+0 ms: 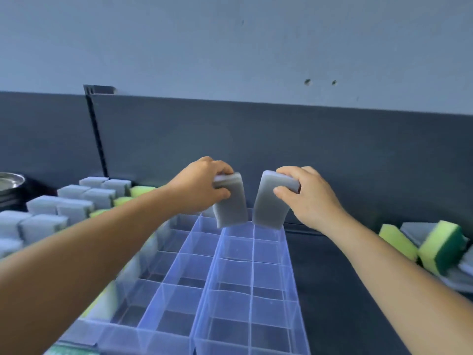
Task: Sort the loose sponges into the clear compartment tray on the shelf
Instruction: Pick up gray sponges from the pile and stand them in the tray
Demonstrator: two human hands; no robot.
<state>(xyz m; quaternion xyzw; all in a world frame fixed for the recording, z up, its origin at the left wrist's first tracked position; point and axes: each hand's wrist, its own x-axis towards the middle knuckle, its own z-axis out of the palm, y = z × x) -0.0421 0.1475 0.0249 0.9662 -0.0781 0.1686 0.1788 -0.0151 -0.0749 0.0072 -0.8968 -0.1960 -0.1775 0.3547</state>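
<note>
Two grey sponges held over the far end of the tray, about to be dropped in.

Head view: the left hand [202, 184] is closed around a soft grey rectangular sponge [230, 203], and the right hand [304, 196] pinches a second grey sponge [270, 201]; both hang upright just above the far row of the clear plastic compartment tray [225, 285], whose visible cells look empty. Next, I judge, each must be lowered straight into its own cell without catching a divider. Sorted grey and yellow sponges [69, 203] fill the area at 9 o'clock; loose yellow-green sponges [440, 247] lie at 3 o'clock on the dark shelf [332, 290]. A dark back panel [281, 139] and pale wall [230, 47] rise at 12 o'clock.
</note>
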